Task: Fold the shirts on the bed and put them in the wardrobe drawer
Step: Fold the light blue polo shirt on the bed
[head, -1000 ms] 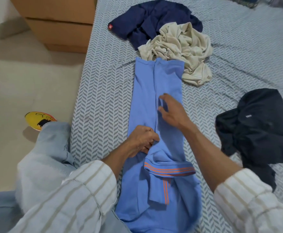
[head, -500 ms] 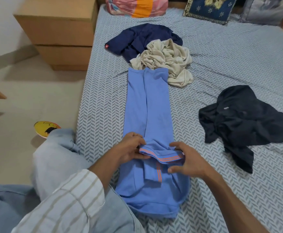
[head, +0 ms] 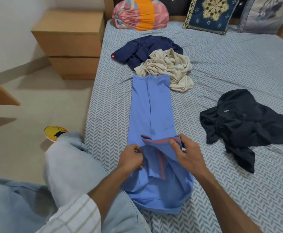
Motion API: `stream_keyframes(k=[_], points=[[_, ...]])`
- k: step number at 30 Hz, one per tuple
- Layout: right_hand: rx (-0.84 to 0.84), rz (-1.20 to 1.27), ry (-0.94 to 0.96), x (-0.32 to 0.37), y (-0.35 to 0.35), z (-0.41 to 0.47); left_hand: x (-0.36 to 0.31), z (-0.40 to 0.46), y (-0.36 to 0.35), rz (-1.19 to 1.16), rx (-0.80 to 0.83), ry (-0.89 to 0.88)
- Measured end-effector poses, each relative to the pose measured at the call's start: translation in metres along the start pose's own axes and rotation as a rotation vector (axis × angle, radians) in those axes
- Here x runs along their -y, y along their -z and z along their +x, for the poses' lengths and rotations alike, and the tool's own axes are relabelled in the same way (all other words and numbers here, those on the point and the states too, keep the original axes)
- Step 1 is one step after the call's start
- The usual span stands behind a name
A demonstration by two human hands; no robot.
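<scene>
A light blue shirt (head: 154, 111) with orange-striped trim lies lengthwise on the bed (head: 238, 68), its sides folded in to a narrow strip. My left hand (head: 132, 157) pinches the near left part of the shirt. My right hand (head: 186, 150) grips the striped sleeve edge at the near right. A beige shirt (head: 169, 68) lies crumpled at the blue shirt's far end, overlapping a navy shirt (head: 144, 47). A black shirt (head: 243, 121) lies bunched to the right.
A wooden drawer unit (head: 71, 44) stands on the floor beside the bed's far left. A rolled colourful bundle (head: 140, 13) and patterned pillows (head: 209, 12) lie at the headboard. My knee in pale trousers (head: 66, 158) leans by the bed edge, near a yellow slipper (head: 55, 133).
My right hand came back from the shirt's middle to the striped sleeve edge and took hold of it. My left hand shifted to the near left part. The view tilted up toward the headboard.
</scene>
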State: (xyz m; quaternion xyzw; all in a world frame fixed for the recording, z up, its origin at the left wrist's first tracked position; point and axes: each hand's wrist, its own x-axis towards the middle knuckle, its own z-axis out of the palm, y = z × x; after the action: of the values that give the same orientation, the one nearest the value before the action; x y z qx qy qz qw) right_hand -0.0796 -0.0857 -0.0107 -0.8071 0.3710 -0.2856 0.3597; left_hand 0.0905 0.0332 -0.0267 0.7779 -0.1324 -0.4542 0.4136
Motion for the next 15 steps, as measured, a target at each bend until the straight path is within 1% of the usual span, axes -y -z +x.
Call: stream_keyframes(k=[2, 3, 5, 6, 8, 10, 11, 13, 15], points=[[0.023, -0.011, -0.01, 0.007, -0.005, -0.001, 0.005, -0.009, -0.007, 0.095, 0.143, -0.054], [0.031, -0.016, -0.008, 0.011, -0.007, -0.002, 0.005, -0.013, -0.01, 0.101, 0.211, -0.06], [0.059, -0.039, 0.022, 0.016, -0.012, -0.003, 0.004, -0.017, -0.014, 0.036, 0.313, -0.021], [0.086, -0.052, 0.046, 0.017, -0.013, -0.006, 0.003, -0.019, -0.016, -0.037, 0.361, 0.02], [0.169, -0.026, 0.077, 0.018, -0.017, -0.012, 0.001, -0.024, -0.016, -0.147, 0.456, 0.092], [0.281, 0.012, 0.088, 0.013, -0.021, -0.021, 0.0, -0.027, -0.013, -0.144, 0.497, 0.131], [0.336, -0.01, 0.108, 0.009, -0.023, -0.026, 0.0, -0.029, -0.01, -0.134, 0.489, 0.148], [0.442, -0.131, 0.169, -0.004, -0.025, -0.033, 0.004, -0.027, -0.006, -0.127, 0.453, 0.178], [0.487, -0.237, 0.224, -0.019, -0.025, -0.04, 0.008, -0.025, -0.005, -0.12, 0.433, 0.197]])
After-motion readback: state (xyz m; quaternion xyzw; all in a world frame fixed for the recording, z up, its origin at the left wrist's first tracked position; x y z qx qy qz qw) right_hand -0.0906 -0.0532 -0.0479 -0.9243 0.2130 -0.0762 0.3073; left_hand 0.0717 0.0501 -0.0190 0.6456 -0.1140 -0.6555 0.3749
